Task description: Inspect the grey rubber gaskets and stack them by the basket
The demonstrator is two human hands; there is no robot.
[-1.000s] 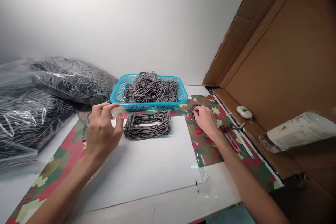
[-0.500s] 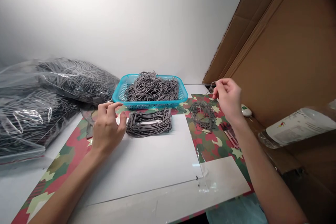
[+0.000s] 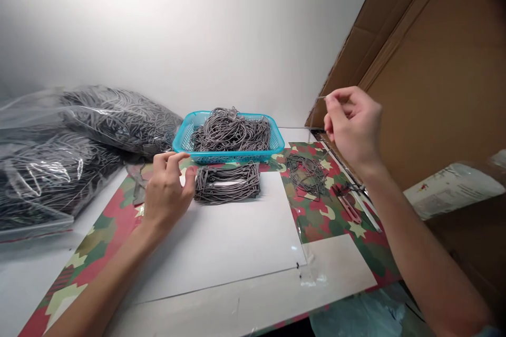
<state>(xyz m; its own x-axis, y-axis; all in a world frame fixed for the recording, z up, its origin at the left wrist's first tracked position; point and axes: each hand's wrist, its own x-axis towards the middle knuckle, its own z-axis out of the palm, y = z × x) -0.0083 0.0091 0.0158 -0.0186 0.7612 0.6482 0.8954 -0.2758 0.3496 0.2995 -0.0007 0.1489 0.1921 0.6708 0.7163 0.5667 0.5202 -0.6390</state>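
Observation:
My right hand (image 3: 353, 126) is raised above the right side of the table, its fingertips pinching a thin grey wire piece (image 3: 321, 98) whose far part is blurred. Below it lies a loose pile of thin bent grey wire pieces (image 3: 306, 175) on the camouflage-patterned cover. My left hand (image 3: 168, 189) hovers with fingers apart at the left end of a neat rectangular stack of grey cord loops (image 3: 228, 195), which rests on a white sheet (image 3: 233, 242). Nothing shows in that hand. Behind the stack, a blue basket (image 3: 229, 156) holds tangled grey cords (image 3: 229, 131).
Clear plastic bags (image 3: 118, 121) full of grey cords fill the left. Pink-handled snips (image 3: 350, 208) and a pale metal strip (image 3: 366, 208) lie at the right. Beyond them are a plastic-wrapped roll (image 3: 454, 189) and a large cardboard panel (image 3: 435, 79).
My right hand has risen and moved right, lifting the thin wire piece from over the loose pile. The pale strip is now uncovered. My left hand has barely moved.

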